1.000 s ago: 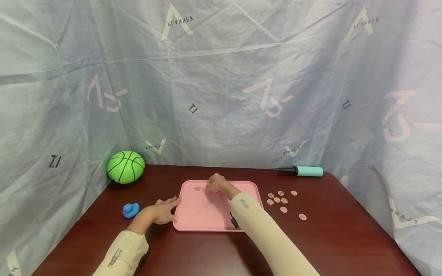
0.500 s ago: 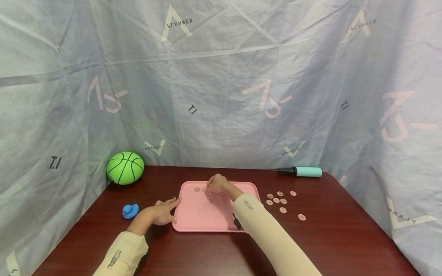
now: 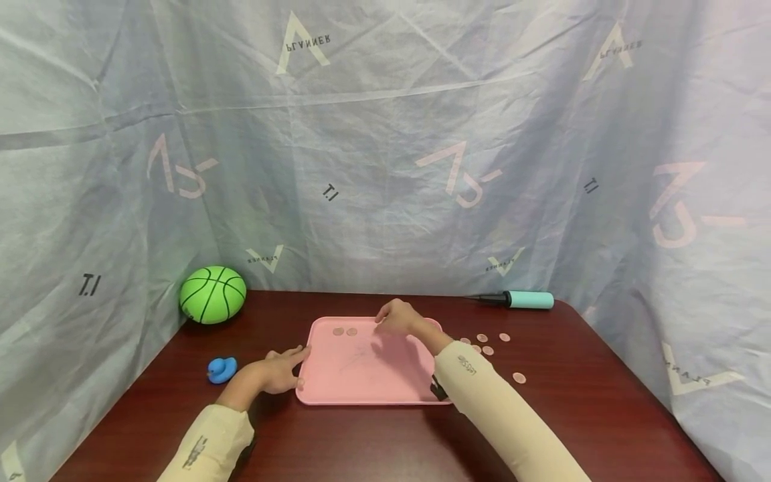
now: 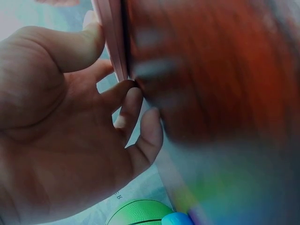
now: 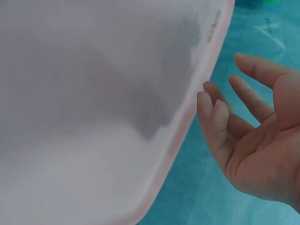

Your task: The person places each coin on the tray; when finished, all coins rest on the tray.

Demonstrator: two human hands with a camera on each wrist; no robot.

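Observation:
Flat on the table lies a pink tray [image 3: 373,385] with two coins [image 3: 352,332] side by side near its far left corner. My left hand [image 3: 276,373] rests against the tray's left edge, thumb and forefinger spread along the rim; the left wrist view shows the thumb [image 4: 77,49] lying over that rim. Over the tray's far right part hovers my right hand [image 3: 402,319], fingers loosely bent and holding nothing. Its fingers [image 5: 220,126] appear apart from one another in the right wrist view. Loose coins [image 3: 519,378] lie on the table right of the tray, some hidden by the right sleeve.
A blue toy duck [image 3: 223,369] sits left of my left hand, with a green ball [image 3: 213,295] behind it at the far left corner. At the back right lies a turquoise and black hand pump [image 3: 530,300]. A printed cloth [image 3: 373,254] hangs behind the table.
My right hand has let go of the second coin and moved right across the tray, leaving both coins in view. The left hand stays at the tray's edge.

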